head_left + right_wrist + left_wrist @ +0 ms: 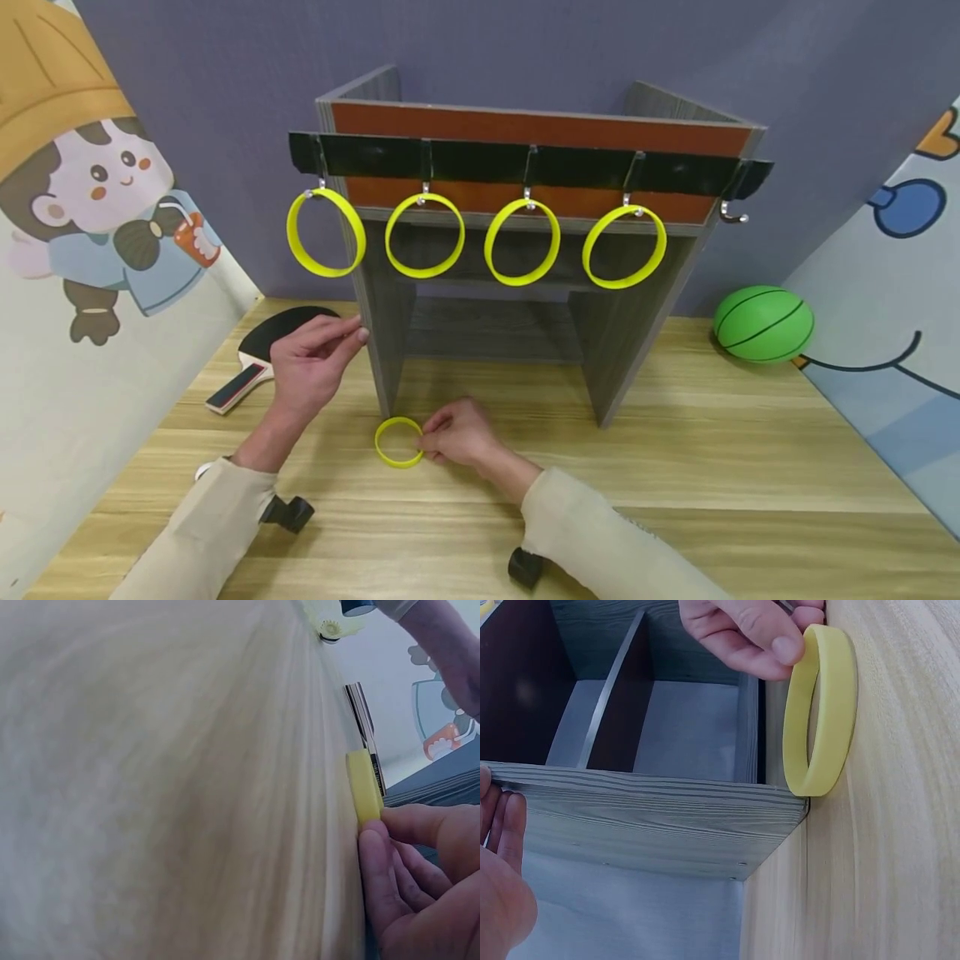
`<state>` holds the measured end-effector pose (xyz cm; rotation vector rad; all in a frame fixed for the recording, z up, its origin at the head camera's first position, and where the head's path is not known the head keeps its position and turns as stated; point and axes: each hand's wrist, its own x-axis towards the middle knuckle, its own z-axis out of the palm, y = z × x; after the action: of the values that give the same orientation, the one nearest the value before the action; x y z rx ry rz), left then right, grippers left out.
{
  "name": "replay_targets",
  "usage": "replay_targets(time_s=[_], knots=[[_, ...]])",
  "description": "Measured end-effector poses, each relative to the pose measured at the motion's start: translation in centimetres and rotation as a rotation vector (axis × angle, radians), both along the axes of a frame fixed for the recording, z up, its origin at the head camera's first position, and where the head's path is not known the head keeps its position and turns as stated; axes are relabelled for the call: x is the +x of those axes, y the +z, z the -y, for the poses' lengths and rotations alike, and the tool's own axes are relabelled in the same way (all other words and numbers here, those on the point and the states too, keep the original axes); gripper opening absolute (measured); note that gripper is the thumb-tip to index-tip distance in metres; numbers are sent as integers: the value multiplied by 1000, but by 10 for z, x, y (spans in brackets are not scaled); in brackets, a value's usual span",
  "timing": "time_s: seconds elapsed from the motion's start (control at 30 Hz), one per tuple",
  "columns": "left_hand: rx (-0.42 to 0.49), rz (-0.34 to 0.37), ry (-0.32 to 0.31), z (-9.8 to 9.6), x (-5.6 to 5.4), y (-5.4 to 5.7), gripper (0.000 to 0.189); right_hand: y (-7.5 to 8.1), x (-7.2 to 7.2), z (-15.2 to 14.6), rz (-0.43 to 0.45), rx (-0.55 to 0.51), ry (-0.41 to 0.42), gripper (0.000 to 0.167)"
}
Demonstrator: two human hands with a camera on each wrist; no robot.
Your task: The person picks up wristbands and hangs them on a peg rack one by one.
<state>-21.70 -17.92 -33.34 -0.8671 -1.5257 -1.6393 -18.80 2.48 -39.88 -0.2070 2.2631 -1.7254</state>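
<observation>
My right hand (461, 433) pinches a thin yellow ring (837, 712) by its edge between thumb and fingertips. The ring is low at the tabletop, beside the foot of the grey wooden shelf unit's left side panel (377, 350). My left hand (311, 367) touches the front edge of that panel higher up, thumb and index finger extended. Above, a black strip (480, 162) across the shelf front carries metal hooks. Yellow rings hang from its hooks, the leftmost ring (330, 272) and the rightmost ring (624, 285) among them. A bare hook (732, 215) is at the far right.
A table tennis paddle (238, 387) lies on the wooden table (750, 467) behind my left hand. A green ball (763, 325) with black lines rests at the back right. Walls with cartoon pictures flank the table, and a grey-blue wall (517, 50) stands behind the shelf.
</observation>
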Motion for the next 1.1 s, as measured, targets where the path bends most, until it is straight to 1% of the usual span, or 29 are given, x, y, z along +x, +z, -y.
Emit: replay_targets(time_s=[0.07,0.2,0.4,0.47,0.63,0.83,0.93,1.1], knots=[[0,2,3,1,-1,-1,24,0,0,0,21,-18,-7,10],[1,3,3,1,-1,-2,25,-1,0,0,36,-44,-15,11],[3,8,-4,0,-1,-2,25,0,2,-3,35,-69,-3,10],[4,7,8,0,-1,-3,25,0,3,-5,45,-79,8,10],[4,5,23,0,-1,-3,24,1,6,-15,81,-100,33,11],[3,8,19,1,-1,-4,24,0,9,-30,109,-146,44,12],[8,5,7,-1,0,-2,24,3,13,-37,107,-160,31,13],[1,-4,17,-5,6,7,22,10,21,-50,82,-178,26,14]])
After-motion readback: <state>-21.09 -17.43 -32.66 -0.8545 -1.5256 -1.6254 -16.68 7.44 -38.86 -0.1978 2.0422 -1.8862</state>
